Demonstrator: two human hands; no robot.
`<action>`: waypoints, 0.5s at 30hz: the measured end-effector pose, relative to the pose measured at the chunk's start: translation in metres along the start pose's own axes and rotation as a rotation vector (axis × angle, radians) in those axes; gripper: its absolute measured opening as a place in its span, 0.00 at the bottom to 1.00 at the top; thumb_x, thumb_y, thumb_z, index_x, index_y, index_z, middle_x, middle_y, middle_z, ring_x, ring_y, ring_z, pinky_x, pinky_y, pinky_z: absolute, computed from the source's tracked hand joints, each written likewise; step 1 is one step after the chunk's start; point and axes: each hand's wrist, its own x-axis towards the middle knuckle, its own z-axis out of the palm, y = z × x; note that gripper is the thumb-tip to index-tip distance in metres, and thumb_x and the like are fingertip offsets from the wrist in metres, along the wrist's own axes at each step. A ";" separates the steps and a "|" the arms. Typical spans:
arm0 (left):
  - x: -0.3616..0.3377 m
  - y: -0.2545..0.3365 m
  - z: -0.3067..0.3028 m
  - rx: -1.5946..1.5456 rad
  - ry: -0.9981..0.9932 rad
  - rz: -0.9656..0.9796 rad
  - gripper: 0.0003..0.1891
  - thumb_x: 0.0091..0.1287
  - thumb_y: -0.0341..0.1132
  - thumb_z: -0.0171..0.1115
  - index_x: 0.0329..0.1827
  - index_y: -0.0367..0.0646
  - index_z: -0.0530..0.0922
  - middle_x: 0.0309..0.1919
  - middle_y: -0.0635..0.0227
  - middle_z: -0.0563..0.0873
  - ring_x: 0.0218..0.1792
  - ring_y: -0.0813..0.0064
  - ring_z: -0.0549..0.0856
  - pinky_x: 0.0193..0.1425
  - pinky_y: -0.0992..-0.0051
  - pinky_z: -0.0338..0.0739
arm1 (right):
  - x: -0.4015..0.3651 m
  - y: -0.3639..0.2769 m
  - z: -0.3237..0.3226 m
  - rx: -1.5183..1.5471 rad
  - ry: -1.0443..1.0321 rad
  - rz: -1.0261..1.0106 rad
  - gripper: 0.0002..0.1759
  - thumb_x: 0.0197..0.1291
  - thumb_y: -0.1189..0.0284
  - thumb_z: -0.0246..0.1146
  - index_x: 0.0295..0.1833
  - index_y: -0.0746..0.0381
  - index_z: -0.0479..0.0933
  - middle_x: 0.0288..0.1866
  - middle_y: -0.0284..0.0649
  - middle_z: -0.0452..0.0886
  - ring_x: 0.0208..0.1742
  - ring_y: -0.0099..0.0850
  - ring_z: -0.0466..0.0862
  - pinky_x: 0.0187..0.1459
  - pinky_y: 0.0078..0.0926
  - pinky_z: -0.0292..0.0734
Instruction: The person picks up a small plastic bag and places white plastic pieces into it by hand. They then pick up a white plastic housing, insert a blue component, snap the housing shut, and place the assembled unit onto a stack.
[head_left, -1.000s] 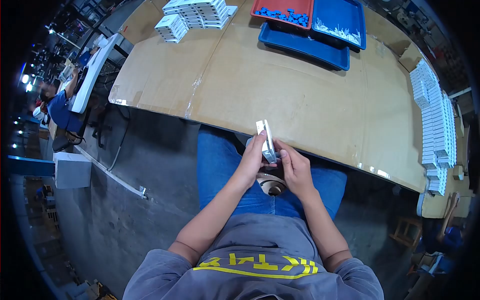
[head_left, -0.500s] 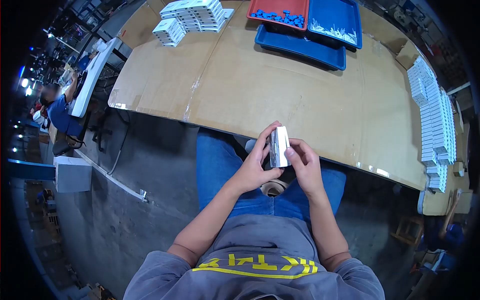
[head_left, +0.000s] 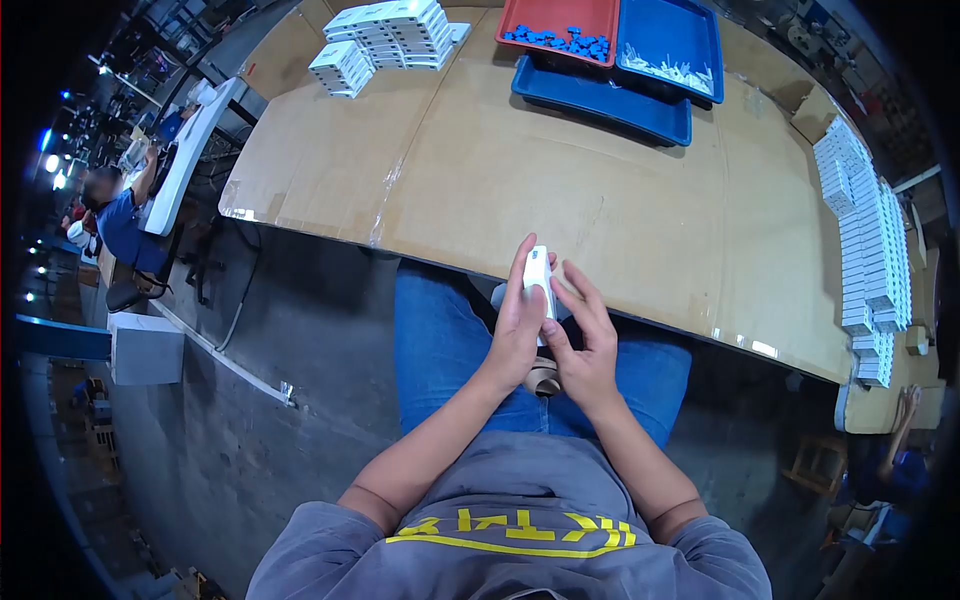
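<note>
A small white box [head_left: 538,268] is held upright just past the table's near edge, above my lap. My left hand [head_left: 518,325] is closed around its left side, with the thumb across the face turned to me. My right hand [head_left: 587,345] is at the box's lower right; its thumb and lower edge touch the box while the other fingers are spread apart and bent. Small dark print shows near the top of the box. Its far side is hidden by my fingers.
A cardboard-covered table [head_left: 480,190] lies ahead. On it are white box stacks [head_left: 395,35], a red tray [head_left: 555,20] of blue pieces, a blue tray [head_left: 670,40] of whitish pieces, another blue tray [head_left: 600,100], and many boxes [head_left: 865,230] at right. A person [head_left: 125,220] sits left.
The box has turned, so a white face with print now shows instead of the dark, shiny side. Both hands moved slightly left, and the right fingers loosened and spread.
</note>
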 end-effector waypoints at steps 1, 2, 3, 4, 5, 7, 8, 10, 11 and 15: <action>-0.001 -0.001 0.001 0.014 0.008 0.020 0.43 0.84 0.62 0.46 0.90 0.41 0.47 0.77 0.55 0.71 0.79 0.64 0.68 0.84 0.64 0.58 | -0.004 -0.001 0.005 0.035 0.013 0.009 0.27 0.72 0.69 0.70 0.71 0.72 0.78 0.79 0.59 0.72 0.77 0.48 0.77 0.74 0.43 0.74; -0.001 -0.001 0.003 0.028 0.015 0.040 0.44 0.84 0.63 0.46 0.89 0.41 0.48 0.77 0.55 0.70 0.78 0.64 0.68 0.84 0.65 0.58 | -0.007 0.000 0.010 0.069 0.026 0.018 0.27 0.73 0.69 0.70 0.72 0.72 0.77 0.78 0.60 0.73 0.77 0.49 0.77 0.73 0.42 0.75; -0.001 -0.001 0.004 0.043 0.023 0.060 0.45 0.83 0.64 0.46 0.89 0.40 0.48 0.76 0.55 0.70 0.78 0.65 0.68 0.84 0.65 0.58 | -0.010 0.000 0.014 0.104 0.039 0.027 0.28 0.74 0.69 0.69 0.73 0.72 0.76 0.78 0.61 0.74 0.77 0.50 0.78 0.73 0.41 0.76; -0.002 -0.002 0.004 0.047 0.022 0.077 0.45 0.83 0.65 0.46 0.89 0.39 0.48 0.76 0.55 0.70 0.78 0.65 0.69 0.83 0.65 0.58 | -0.011 -0.001 0.016 0.068 0.055 -0.008 0.27 0.76 0.71 0.66 0.75 0.72 0.74 0.76 0.63 0.75 0.76 0.51 0.78 0.72 0.40 0.77; -0.003 -0.003 0.005 0.052 0.020 0.096 0.46 0.82 0.65 0.47 0.89 0.38 0.49 0.76 0.55 0.71 0.77 0.65 0.69 0.83 0.66 0.59 | -0.012 -0.002 0.017 0.059 0.060 -0.027 0.26 0.77 0.71 0.65 0.75 0.72 0.74 0.76 0.62 0.75 0.76 0.51 0.78 0.72 0.40 0.77; -0.004 -0.001 0.005 0.030 0.010 0.100 0.47 0.81 0.67 0.47 0.88 0.37 0.49 0.75 0.55 0.71 0.77 0.65 0.69 0.83 0.66 0.59 | -0.013 -0.003 0.018 0.040 0.069 -0.064 0.26 0.78 0.72 0.63 0.75 0.73 0.74 0.76 0.62 0.75 0.76 0.52 0.78 0.72 0.40 0.77; -0.005 0.002 0.007 0.003 0.000 0.087 0.48 0.81 0.68 0.47 0.88 0.37 0.50 0.75 0.55 0.71 0.77 0.66 0.69 0.83 0.66 0.59 | -0.013 -0.003 0.017 0.048 0.069 -0.063 0.25 0.78 0.72 0.63 0.75 0.73 0.73 0.76 0.63 0.75 0.75 0.52 0.78 0.72 0.40 0.76; -0.007 0.004 0.007 -0.032 -0.014 0.071 0.48 0.80 0.68 0.47 0.87 0.37 0.50 0.75 0.55 0.70 0.76 0.66 0.69 0.83 0.66 0.58 | -0.015 -0.002 0.016 0.063 0.070 -0.062 0.25 0.78 0.73 0.62 0.75 0.73 0.73 0.75 0.63 0.75 0.75 0.53 0.78 0.72 0.40 0.76; -0.007 0.002 0.007 -0.040 -0.016 0.067 0.48 0.80 0.68 0.47 0.87 0.37 0.50 0.75 0.55 0.70 0.76 0.67 0.69 0.83 0.67 0.58 | -0.016 -0.001 0.016 0.071 0.067 -0.061 0.25 0.79 0.73 0.61 0.75 0.73 0.73 0.76 0.64 0.74 0.76 0.53 0.77 0.73 0.40 0.76; -0.010 -0.001 0.009 -0.084 -0.001 0.072 0.49 0.80 0.68 0.49 0.87 0.37 0.49 0.76 0.55 0.70 0.76 0.67 0.69 0.82 0.67 0.58 | -0.025 0.001 0.022 0.126 0.074 -0.028 0.26 0.79 0.73 0.60 0.77 0.74 0.70 0.77 0.64 0.73 0.78 0.52 0.75 0.75 0.40 0.73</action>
